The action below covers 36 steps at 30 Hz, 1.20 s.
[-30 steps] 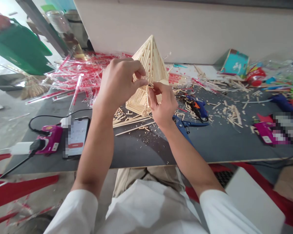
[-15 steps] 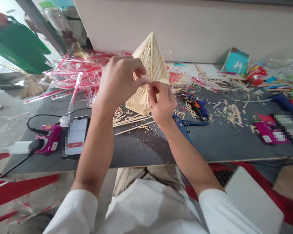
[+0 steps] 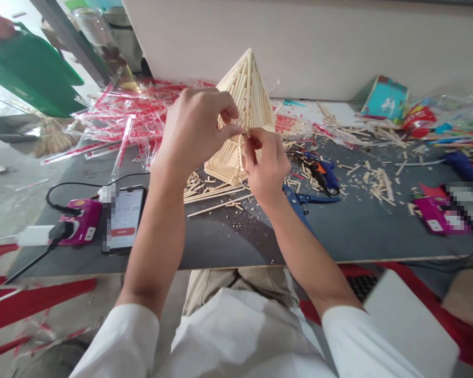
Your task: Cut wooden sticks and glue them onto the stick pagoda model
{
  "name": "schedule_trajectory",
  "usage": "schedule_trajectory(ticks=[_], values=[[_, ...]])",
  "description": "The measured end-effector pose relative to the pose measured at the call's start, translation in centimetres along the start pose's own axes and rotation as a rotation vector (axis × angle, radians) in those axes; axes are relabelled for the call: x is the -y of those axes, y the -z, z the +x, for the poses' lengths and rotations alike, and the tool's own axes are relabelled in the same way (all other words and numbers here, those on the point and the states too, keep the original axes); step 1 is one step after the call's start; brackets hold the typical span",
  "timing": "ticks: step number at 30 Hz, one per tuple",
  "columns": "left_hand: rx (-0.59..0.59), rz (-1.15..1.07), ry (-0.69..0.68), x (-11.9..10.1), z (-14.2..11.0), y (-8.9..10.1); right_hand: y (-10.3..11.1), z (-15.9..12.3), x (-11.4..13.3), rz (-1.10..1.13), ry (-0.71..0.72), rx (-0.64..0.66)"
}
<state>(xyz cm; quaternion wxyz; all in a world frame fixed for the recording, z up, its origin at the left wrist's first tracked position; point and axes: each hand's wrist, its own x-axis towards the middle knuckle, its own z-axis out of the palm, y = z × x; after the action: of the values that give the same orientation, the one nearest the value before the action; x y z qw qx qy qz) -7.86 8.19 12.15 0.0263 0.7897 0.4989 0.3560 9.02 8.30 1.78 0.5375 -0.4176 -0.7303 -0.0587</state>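
A model built of thin wooden sticks [image 3: 256, 100], with a tall pointed roof and a wider base, stands on the dark table behind my hands. My left hand [image 3: 195, 128] is curled in front of its left side, the thumb tip reaching to the fingers of my right hand [image 3: 268, 165]. Both hands meet at the model's middle, fingertips nearly touching. My right fingers are pinched together; whatever lies between the fingertips is too small to make out. Beneath them lie loose wooden sticks [image 3: 216, 195] and cut bits. A blue-handled cutter [image 3: 299, 205] lies beside my right wrist.
Red and clear plastic wrappers [image 3: 142, 110] are heaped at the back left. A phone [image 3: 126, 218] and a purple power adapter [image 3: 81, 220] with cables sit at left. On the right are a blue glue gun [image 3: 329, 173], stick scraps [image 3: 380, 184] and another purple adapter [image 3: 435, 215].
My right hand has shifted very slightly right relative to my left, its fingertips still at the left thumb. The whole view has drifted a little; the model stands as before.
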Motion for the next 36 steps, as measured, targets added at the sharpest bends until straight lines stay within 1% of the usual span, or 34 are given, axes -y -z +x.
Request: schedule_trajectory(ticks=[2, 6, 12, 17, 22, 26, 30, 36], values=[[0.005, 0.003, 0.011, 0.0, 0.0, 0.1, 0.0, 0.0, -0.2, 0.013, -0.009, 0.003], [0.004, 0.023, 0.001, 0.1, 0.0, 0.1, 0.1, 0.2, -0.3, 0.04, -0.034, 0.05], [0.001, 0.04, -0.009, 0.2, 0.0, 0.0, 0.1, 0.4, -0.4, 0.047, 0.01, 0.057], [-0.01, 0.043, -0.009, 0.3, 0.1, -0.2, 0.0, 0.2, -0.6, 0.025, 0.008, 0.084], [-0.008, 0.012, -0.02, 0.4, 0.0, -0.1, -0.2, 0.2, -0.7, -0.014, 0.013, 0.08], [-0.001, -0.039, -0.017, 0.4, 0.0, 0.0, 0.1, 0.3, -0.4, -0.031, 0.016, 0.056], [-0.015, 0.012, -0.039, 0.4, 0.0, 0.0, 0.8, 0.3, -0.3, -0.022, -0.029, 0.053], [-0.021, 0.047, -0.01, 0.3, -0.1, 0.3, 1.7, 0.5, -0.5, 0.073, -0.177, 0.097]])
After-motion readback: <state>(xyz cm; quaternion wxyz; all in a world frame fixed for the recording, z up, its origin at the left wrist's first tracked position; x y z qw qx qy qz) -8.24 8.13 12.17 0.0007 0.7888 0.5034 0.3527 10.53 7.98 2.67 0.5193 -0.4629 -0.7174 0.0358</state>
